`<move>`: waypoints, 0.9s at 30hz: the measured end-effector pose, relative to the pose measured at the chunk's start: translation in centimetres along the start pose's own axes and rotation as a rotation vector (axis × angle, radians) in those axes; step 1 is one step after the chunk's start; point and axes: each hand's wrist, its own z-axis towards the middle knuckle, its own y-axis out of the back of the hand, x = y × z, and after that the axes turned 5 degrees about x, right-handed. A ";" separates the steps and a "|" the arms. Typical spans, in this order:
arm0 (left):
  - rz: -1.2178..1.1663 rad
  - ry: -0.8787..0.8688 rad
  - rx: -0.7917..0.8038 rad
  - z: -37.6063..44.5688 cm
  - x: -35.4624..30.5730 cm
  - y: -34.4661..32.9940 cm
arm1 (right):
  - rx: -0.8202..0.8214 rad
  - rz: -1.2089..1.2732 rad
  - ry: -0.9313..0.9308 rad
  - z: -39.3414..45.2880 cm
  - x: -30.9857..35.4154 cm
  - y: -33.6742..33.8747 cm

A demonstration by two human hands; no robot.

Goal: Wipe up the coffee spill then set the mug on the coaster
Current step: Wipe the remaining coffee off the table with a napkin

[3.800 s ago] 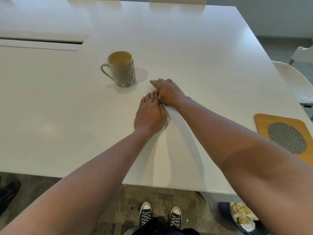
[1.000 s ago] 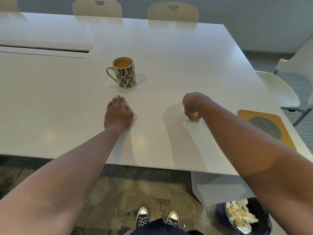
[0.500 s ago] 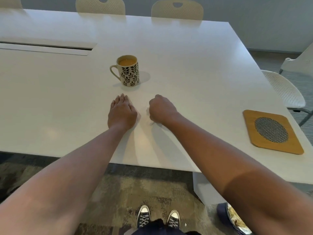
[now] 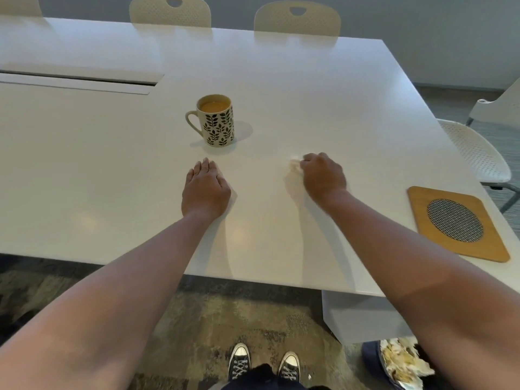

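A cream mug [image 4: 216, 122] with a black leaf pattern stands upright on the white table [image 4: 309, 88], filled with light brown coffee, handle to the left. My left hand [image 4: 204, 190] rests flat on the table, just in front of the mug. My right hand [image 4: 322, 175] grips a small crumpled white tissue [image 4: 295, 164] and presses it to the table, right of the mug. The wooden coaster [image 4: 457, 223] with a round mesh centre lies near the table's right front corner. I see no coffee on the table surface.
A long recessed slot [image 4: 78, 80] runs across the table at the left. Chairs stand at the far edge [image 4: 297, 19] and at the right [image 4: 475, 150]. A bin [image 4: 399, 364] with crumpled paper sits on the floor under the front right corner.
My right hand has swept with the tissue across the table, left toward the left hand and now back to the right. The left hand stays flat in place. The mug has not moved.
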 end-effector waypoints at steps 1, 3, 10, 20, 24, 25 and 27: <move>0.003 0.001 -0.001 0.0 0.0 0.0 | -0.008 0.000 -0.048 -0.1 -0.9 0.1; 0.004 0.003 -0.002 0.0 -0.1 0.0 | -0.024 0.019 -0.146 -0.3 -2.3 0.5; -0.009 0.002 -0.003 0.0 -0.1 0.0 | 0.208 -0.152 -0.310 -0.8 -2.6 2.6; -0.070 -0.024 0.005 0.0 -0.5 -0.1 | 0.319 0.037 -0.217 -1.5 3.0 3.3; -0.229 -0.070 -0.027 -0.8 -2.4 -0.4 | 0.243 0.483 -0.288 -0.5 3.5 4.4; -0.278 -0.073 -0.029 -1.0 -3.0 -0.4 | 0.215 0.598 -0.314 -0.2 3.3 4.6; -0.378 -0.076 -0.020 -1.2 -4.1 -0.3 | 0.195 0.862 -0.386 0.0 2.9 4.7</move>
